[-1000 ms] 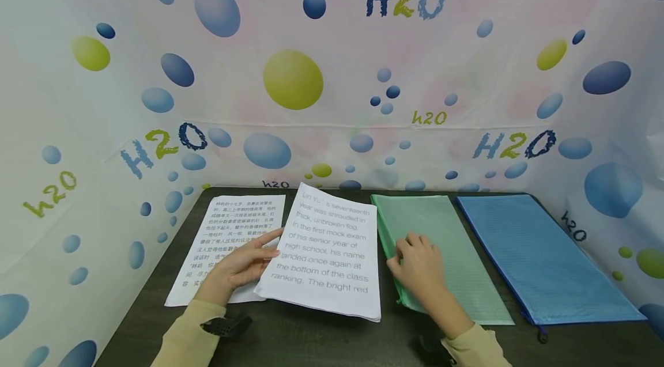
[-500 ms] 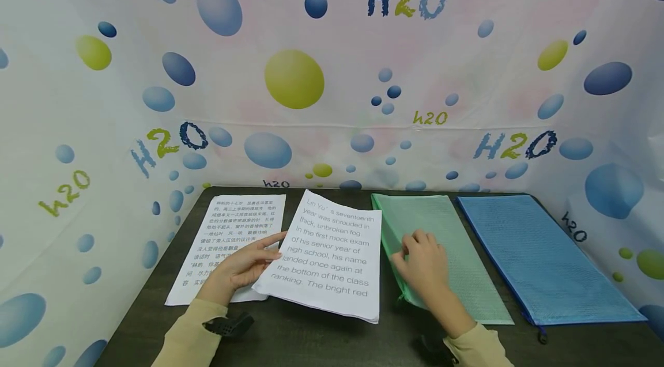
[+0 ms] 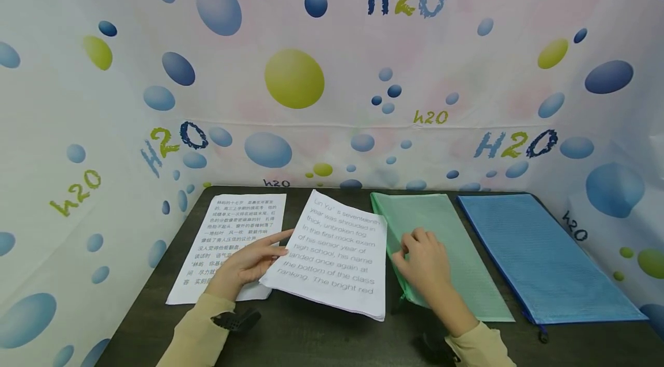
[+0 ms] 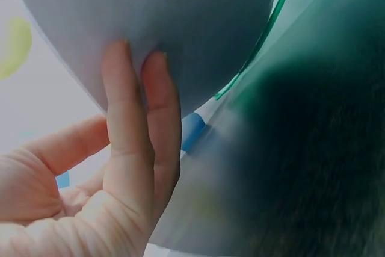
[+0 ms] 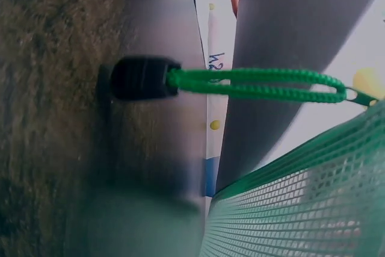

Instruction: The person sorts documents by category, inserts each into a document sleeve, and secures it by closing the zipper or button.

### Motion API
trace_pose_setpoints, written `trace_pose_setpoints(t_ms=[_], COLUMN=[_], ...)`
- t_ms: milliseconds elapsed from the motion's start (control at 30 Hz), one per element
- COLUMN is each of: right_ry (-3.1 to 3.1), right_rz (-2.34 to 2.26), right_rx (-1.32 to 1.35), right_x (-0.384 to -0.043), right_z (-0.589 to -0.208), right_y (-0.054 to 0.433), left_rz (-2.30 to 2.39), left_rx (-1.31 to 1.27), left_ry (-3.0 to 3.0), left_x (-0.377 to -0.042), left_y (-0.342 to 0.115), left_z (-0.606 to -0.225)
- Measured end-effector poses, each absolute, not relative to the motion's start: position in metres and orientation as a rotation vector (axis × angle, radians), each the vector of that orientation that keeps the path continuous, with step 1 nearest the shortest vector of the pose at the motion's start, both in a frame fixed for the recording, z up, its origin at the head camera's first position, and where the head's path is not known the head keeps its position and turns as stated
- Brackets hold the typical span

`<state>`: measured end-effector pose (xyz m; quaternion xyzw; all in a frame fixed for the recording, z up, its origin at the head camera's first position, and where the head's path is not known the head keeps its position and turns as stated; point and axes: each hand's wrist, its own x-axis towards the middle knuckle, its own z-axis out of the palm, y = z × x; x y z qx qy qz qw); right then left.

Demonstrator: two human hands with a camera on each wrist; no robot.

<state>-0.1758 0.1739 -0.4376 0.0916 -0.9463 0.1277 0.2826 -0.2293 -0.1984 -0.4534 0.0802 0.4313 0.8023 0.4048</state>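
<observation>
My left hand (image 3: 246,266) grips the left edge of a stack of white sheets (image 3: 332,257) printed with large English text, raised and tilted above the table. In the left wrist view, two fingers (image 4: 129,106) lie against the underside of the sheets. My right hand (image 3: 425,263), fingers curled, pinches the upper layer of a green mesh zipper bag (image 3: 467,286) near its left side, which is lifted. The right wrist view shows the mesh (image 5: 301,203) and a green cord zipper pull (image 5: 258,76) with a black end; the right hand is out of that view.
On the left of the dark table (image 3: 311,338) lies another paper stack (image 3: 244,217) with Chinese text, partly behind the left hand. A blue mesh zipper bag (image 3: 550,257) lies flat on the right. A patterned curtain (image 3: 342,38) stands behind the table.
The left hand has moved the English sheets slightly to the right and a little lower, nearer the green bag. The right hand has shifted slightly right, still at the green bag.
</observation>
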Motion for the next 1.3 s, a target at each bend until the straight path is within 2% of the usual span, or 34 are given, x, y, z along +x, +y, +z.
trace_pose_setpoints(t_ms=[767, 1300], right_ry=[-2.613, -2.649], right_rz=[0.439, 0.476], right_rx=[0.284, 0.316], right_x=[-0.179, -0.178], right_z=[-0.434, -0.428], right_y=[0.177, 0.180], left_rz=[2.107, 2.095], left_rx=[0.058, 0.049], left_ry=[1.214, 1.319], left_x=[-0.257, -0.257], left_y=[-0.159, -0.151], left_z=[-0.464, -0.466])
